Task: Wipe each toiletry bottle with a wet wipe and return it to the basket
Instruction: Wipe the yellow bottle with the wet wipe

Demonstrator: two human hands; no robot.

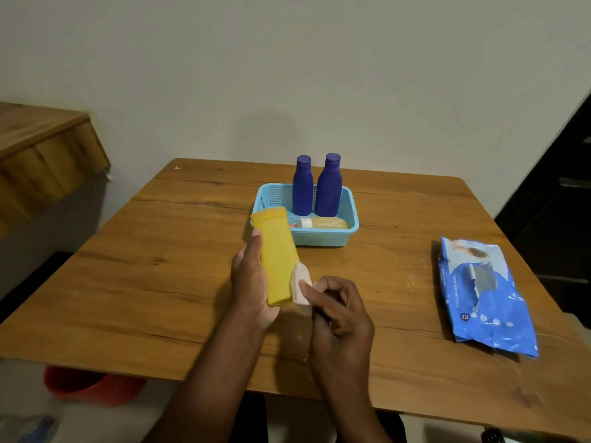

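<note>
Two hands are working above the bench [160, 251]. The left hand [252, 289] is gripping a yellow tube [276, 260], its fingers curling round it, at about 7 o'clock from the basket [350, 215]. The right hand [339, 318] is pinching a wipe [300, 287] and pressing it against the tube's lower right edge. Two blue bottles [302, 190] are standing in the basket, and a pale one [323, 223] is lying in it. The wipe pack [483, 298] is lying at 4 o'clock from the basket.

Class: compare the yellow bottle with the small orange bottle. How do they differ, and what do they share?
The yellow bottle is held in the left hand, outside the basket; the orange bottle lies on its side inside it. The yellow bottle looks bigger and opaque; the orange one looks see-through. Both are toiletry bottles.
</note>
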